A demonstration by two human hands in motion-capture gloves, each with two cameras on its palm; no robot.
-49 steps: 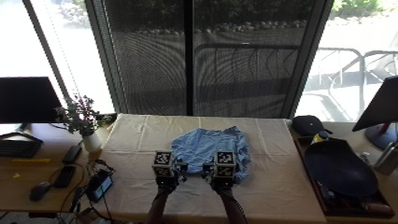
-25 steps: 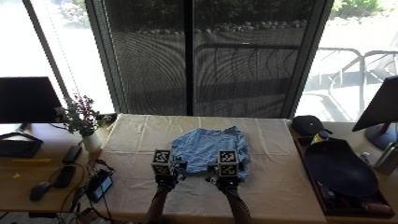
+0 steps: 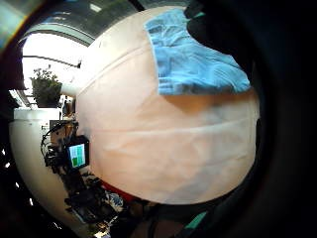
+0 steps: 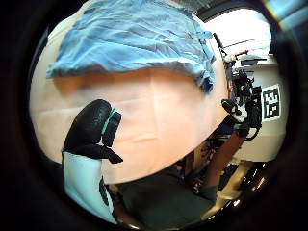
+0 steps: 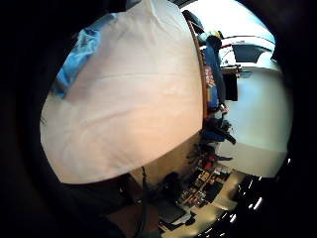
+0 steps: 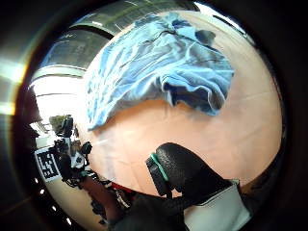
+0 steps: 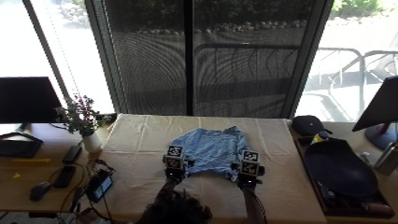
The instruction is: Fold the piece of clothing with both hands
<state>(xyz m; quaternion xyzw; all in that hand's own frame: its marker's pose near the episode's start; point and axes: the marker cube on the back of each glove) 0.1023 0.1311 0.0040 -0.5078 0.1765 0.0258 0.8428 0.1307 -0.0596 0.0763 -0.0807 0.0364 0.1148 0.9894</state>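
Outside view: a light blue crumpled cloth garment [image 7: 210, 148] lies at the middle of the cream cloth-covered table [image 7: 137, 140]. The left hand [image 7: 174, 164] sits at its near left corner, the right hand [image 7: 248, 171] at its near right corner. Against the frames of a second and half a second ago, both hands stand slightly wider apart; the garment lies in the same place. Finger posture cannot be told here. A small potted plant in a white vase [image 7: 81, 122] stands on the desk to the left.

Left little finger side palm view: the garment's near edge [image 3: 198, 64] rests on the tablecloth [image 3: 163, 144], apart from the palm.

Left thumb side palm view: a gloved thumb [image 4: 91, 127] hangs loosely bent above bare tablecloth, holding nothing; the garment [image 4: 134, 38] lies beyond.

Right little finger side palm view: mostly tablecloth [image 5: 129, 99]; a strip of garment [image 5: 81, 52] at its edge.

Right thumb side palm view: the thumb [image 6: 180, 168] is relaxed, gripping nothing; a garment fold [image 6: 192, 89] lies near.
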